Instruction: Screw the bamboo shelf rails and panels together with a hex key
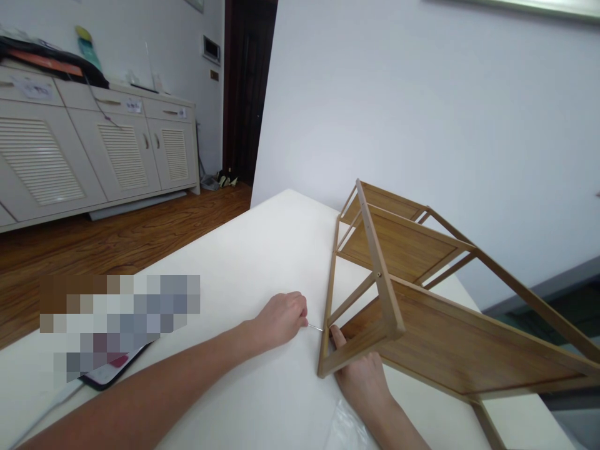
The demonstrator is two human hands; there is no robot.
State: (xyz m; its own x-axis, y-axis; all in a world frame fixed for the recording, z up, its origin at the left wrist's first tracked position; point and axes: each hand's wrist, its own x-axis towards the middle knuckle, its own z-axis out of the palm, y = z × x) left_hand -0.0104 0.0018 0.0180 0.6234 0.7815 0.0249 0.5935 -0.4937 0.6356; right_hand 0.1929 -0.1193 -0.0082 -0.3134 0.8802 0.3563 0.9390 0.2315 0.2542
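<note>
A wooden shelf rack (pixel 422 250) with several slatless panels lies tilted on the white table. My left hand (pixel 284 319) is closed round a thin metal rod that looks like a hex key (pixel 315 327). The rod's far end meets the outer side of the rack's near left leg, where a crossbar joins it. Through the end frame reaches my right hand (pixel 363 375), gripping the rack at that joint. One finger shows just inside the leg; the other fingers are partly hidden by the lower rail. A bolt head (pixel 379 275) shows on the upper leg.
A phone (pixel 117 369) with a white cable (pixel 49 406) lies at the table's left, partly covered by a blurred patch. Clear plastic wrapping (pixel 347 428) lies by my right wrist. Behind are a white cabinet (pixel 126 150), a wall (pixel 422 94) and a dark doorway (pixel 248 81).
</note>
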